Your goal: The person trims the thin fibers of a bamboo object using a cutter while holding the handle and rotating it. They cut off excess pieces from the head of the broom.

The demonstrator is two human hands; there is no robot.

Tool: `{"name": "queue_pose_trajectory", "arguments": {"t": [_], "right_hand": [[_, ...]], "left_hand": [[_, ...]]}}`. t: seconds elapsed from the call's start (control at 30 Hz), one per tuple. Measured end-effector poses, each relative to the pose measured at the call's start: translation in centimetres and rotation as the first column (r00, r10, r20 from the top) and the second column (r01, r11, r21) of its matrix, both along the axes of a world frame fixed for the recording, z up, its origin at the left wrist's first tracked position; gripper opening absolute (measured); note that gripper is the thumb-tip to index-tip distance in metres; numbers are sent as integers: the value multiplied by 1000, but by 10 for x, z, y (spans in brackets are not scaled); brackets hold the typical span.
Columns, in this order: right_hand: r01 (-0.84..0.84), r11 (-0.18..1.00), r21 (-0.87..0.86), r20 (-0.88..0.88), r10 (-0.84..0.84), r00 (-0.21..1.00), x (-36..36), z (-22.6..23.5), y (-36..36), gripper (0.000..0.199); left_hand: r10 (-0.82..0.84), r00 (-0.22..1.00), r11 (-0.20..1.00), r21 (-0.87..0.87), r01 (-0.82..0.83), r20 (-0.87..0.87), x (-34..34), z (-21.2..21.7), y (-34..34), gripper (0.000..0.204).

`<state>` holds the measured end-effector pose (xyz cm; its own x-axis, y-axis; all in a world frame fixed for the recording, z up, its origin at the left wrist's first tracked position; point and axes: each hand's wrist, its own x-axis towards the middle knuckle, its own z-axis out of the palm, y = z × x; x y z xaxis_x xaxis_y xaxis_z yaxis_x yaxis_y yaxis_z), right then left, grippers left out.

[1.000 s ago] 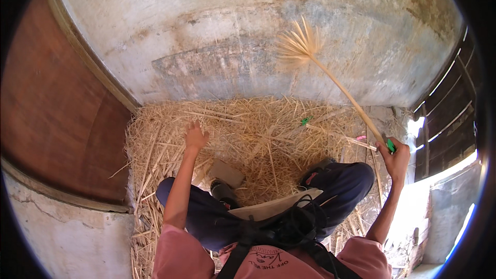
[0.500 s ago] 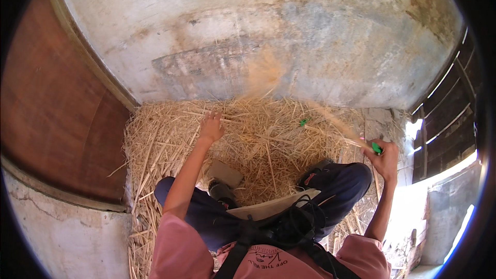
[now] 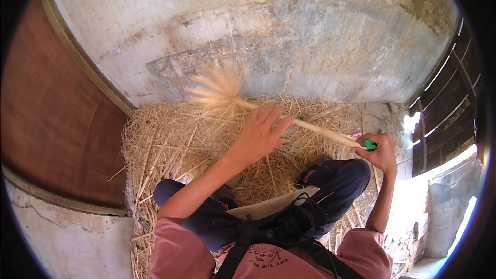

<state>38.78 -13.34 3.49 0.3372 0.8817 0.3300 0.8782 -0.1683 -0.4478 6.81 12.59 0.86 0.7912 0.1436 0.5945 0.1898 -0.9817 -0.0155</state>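
A pale straw bundle (image 3: 323, 130) slants across in front of me, its bushy, fanned tip (image 3: 219, 90) blurred at the far left against the wall. My right hand (image 3: 378, 152) is closed around the thick lower end at the right. A small bright green piece (image 3: 369, 144) shows between its fingers; what it is I cannot make out. Over the middle of the bundle lies my left hand (image 3: 263, 132), fingers stretched and apart, hiding part of the stalks. Whether its palm touches them is not clear.
Loose straw (image 3: 170, 129) covers the floor around my crossed legs (image 3: 341, 181). A stained plaster wall (image 3: 320, 36) rises ahead, with a brown door (image 3: 57, 108) at left and dark slatted boards (image 3: 447, 108) at right. A green scrap (image 3: 300, 118) lies beyond the bundle.
The bundle's fanned tip has swung left and lower along the wall. My left hand has moved right from above the straw to the bundle's middle. The right hand keeps its hold.
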Motion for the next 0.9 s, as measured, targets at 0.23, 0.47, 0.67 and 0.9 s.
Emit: {"name": "queue_pose_trajectory", "arguments": {"t": [0.23,0.47,0.67,0.9], "right_hand": [[-190,978,-89,-257,161,953,17,32,-16,29],[-202,959,-199,-464,89,881,54,34,-16,31],[-201,970,-136,-447,121,886,76,32,-17,39],[-204,962,-180,-447,105,889,70,45,-12,33]], "left_hand": [[119,926,972,-146,-182,-359,-45,6,45,67],[177,956,977,156,-142,-236,-84,15,50,43],[269,927,961,135,-241,-261,-110,29,37,45],[329,915,943,135,-305,-232,-132,18,50,55]]}}
